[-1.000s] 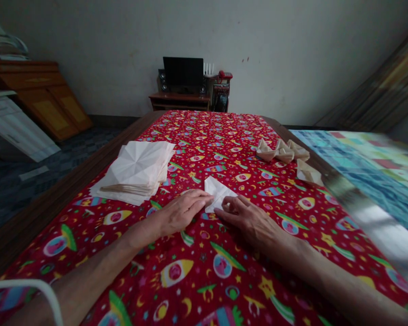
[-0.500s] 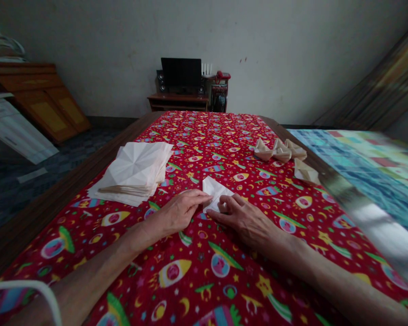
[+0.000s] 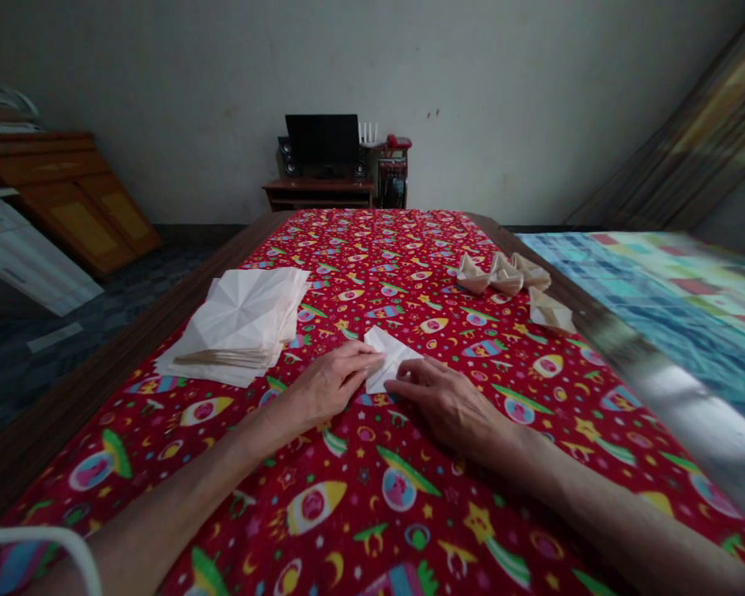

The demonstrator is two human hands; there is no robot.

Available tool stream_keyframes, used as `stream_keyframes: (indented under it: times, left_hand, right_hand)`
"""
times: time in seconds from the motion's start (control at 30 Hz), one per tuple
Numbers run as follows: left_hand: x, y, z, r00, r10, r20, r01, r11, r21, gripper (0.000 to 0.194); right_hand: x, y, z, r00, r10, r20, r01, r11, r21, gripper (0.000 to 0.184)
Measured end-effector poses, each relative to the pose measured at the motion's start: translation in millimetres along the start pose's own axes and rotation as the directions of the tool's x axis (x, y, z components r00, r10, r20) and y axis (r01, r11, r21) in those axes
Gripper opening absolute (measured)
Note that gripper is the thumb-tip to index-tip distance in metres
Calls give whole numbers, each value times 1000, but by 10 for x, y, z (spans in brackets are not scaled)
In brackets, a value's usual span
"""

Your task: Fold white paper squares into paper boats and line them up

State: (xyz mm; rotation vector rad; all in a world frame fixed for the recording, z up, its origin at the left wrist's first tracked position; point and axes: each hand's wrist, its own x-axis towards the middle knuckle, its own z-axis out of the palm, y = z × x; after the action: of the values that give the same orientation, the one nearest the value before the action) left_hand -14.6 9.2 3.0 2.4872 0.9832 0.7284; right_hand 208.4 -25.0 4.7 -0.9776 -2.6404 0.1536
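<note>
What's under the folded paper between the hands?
Red patterned cloth shows around the folded paper. What lies directly beneath is covered, and the left hand and right hand hide parts of its edges.

Two hands (image 3: pixel 332 377) (image 3: pixel 453 401); four boat-like papers (image 3: pixel 550 313)

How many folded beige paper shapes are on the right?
4: left shape, middle shape and right shape clustered together; fourth shape nearer the camera. More may be hidden behind.
</note>
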Motion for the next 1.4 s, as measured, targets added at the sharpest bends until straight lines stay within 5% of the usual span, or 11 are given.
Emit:
stream_keyframes:
  times: [0.23,0.37,0.57,1.4]
  left_hand:
    - [315,-161,-64,985,68,158,-75,996,44,42]
    - [477,-170,-106,977,1,212,-12,999,48,26]
    - [564,-162,-81,977,-80,196,78,997,14,2]
    - [550,-167,23,980,-174,91,180,981,-65,5]
  right_hand:
    - [-16,9,36,998,19,-57,-17,999,39,30]
    - [-29,6,31,998,17,-64,-14,999,40,31]
    - [-30,28,58,998,24,-62,-24,1000,16,29]
    - [-25,17,67,994,16,-105,-18,1000,-16,26]
